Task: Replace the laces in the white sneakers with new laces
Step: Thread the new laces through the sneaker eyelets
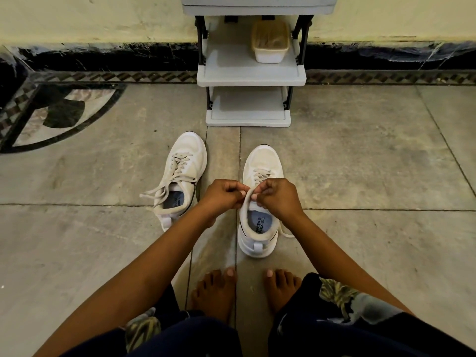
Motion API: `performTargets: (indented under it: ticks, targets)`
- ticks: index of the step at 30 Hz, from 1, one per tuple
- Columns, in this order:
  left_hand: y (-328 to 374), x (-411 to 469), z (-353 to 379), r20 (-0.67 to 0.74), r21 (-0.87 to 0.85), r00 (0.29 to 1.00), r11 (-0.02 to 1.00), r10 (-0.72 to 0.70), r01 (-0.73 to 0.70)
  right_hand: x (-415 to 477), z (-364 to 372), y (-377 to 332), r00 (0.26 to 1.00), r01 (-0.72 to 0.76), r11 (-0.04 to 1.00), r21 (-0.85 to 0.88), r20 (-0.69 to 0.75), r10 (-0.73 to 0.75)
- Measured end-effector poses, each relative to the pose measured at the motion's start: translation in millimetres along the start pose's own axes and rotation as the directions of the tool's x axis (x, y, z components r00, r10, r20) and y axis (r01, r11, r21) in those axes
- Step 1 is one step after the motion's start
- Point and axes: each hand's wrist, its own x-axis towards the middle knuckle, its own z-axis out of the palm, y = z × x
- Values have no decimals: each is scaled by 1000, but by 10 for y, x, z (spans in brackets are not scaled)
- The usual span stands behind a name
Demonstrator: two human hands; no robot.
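Both hands pinched on the right sneaker's lace

The right sneaker (260,202) lay toe-away on the floor (360,163); left hand (224,195) and right hand (277,197) pinched its lace (249,195) at the tongue, equally near.

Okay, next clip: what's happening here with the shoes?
A person sits on the floor with two white sneakers in front of their bare feet. Both hands, left hand and right hand, are pinching the lace at the top of the right sneaker, near its tongue. The left sneaker stands untouched beside it, still laced, with loose ends trailing onto the floor. A grey shoe rack holding a plastic container stands against the wall. No new laces are visible.
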Motion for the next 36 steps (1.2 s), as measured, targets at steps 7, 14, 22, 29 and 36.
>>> performTargets:
  ticks: [7, 14, 22, 29, 36]
  targets:
    - [58, -31, -2, 27, 291, 987, 943, 159, -160, -30, 87, 38, 992, 12, 1000, -2, -127, -12]
    - [73, -36, 73, 20, 570, 939, 768, 342, -292, -22, 138, -40, 962, -199, 949, 243, -136, 237]
    - [44, -30, 74, -9, 527, 939, 800, 345, -289, 40, 62, -124, 953, -243, 934, 262, -115, 281]
    - [31, -33, 40, -28, 396, 966, 890, 258, -226, -5, 56, -18, 935, -317, 861, 398, -20, 353]
    - [13, -97, 11, 8, 288, 978, 936, 209, -202, -59, -90, 25, 966, -256, 894, 367, 78, 245]
